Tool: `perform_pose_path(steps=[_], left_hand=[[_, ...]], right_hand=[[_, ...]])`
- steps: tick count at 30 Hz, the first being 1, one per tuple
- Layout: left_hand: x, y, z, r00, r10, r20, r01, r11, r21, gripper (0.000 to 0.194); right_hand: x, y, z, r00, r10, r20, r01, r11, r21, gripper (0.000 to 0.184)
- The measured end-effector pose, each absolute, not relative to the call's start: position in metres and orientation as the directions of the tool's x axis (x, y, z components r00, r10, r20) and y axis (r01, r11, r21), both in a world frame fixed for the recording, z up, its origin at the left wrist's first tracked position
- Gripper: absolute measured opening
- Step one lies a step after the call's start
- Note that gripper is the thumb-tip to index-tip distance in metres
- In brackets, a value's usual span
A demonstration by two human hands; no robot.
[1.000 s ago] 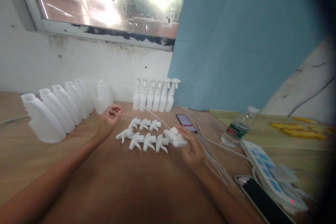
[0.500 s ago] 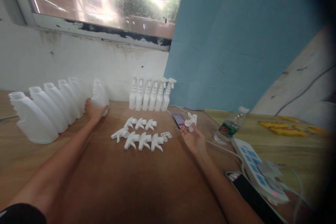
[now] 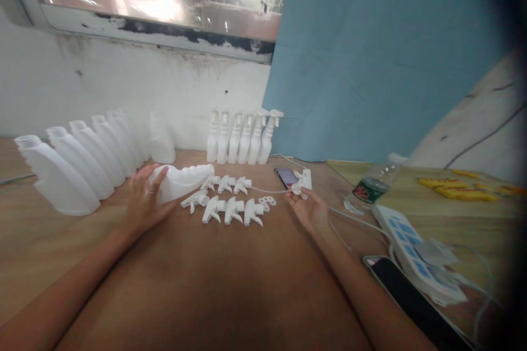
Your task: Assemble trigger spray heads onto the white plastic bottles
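My left hand [image 3: 148,197] is closed around the base of a white plastic bottle [image 3: 181,182], tipped on its side with its neck pointing right. Pinched in my right hand [image 3: 309,209] is a white trigger sprayer [image 3: 303,181]; its thin dip tube [image 3: 269,191] reaches left toward the bottle's neck, apart from it. Between my hands lie several loose trigger sprayers [image 3: 234,209] in two rows, with small white rings [image 3: 267,203] beside them. The tilted bottle partly overlaps the back row in view.
Several open bottles [image 3: 66,175] stand in a row at the left, another bottle [image 3: 161,140] by the wall. Several bottles with sprayers [image 3: 239,140] stand behind. At right are a phone [image 3: 286,177], a water bottle [image 3: 370,186], a power strip [image 3: 415,252], a dark phone [image 3: 411,296] and yellow items [image 3: 453,189].
My left hand has brought a bottle from the back left toward the middle and laid it over sideways. The sprayer in my right hand has turned so its tube shows pointing left.
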State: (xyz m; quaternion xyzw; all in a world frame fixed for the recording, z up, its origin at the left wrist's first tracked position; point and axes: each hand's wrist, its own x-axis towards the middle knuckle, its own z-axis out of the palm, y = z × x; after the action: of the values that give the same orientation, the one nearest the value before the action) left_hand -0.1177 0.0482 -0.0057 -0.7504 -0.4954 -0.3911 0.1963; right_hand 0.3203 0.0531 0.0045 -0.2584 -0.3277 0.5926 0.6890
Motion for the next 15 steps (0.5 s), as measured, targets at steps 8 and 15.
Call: perform_pose_path(steps=[8, 15], left_hand=[[-0.1172, 0.0521, -0.0079, 0.264, 0.577, 0.773, 0.902, -0.432, 0.015, 0.088], [-0.1148, 0.0511, -0.0093, 0.272, 0.59, 0.76, 0.897, -0.442, 0.022, 0.087]], right_hand=[[0.3189, 0.0543, 0.0, 0.087, 0.984, 0.155, -0.609, 0.176, -0.774, 0.007], [0.3154, 0.0531, 0.0007, 0.084, 0.987, 0.135, -0.6, 0.158, -0.784, 0.01]])
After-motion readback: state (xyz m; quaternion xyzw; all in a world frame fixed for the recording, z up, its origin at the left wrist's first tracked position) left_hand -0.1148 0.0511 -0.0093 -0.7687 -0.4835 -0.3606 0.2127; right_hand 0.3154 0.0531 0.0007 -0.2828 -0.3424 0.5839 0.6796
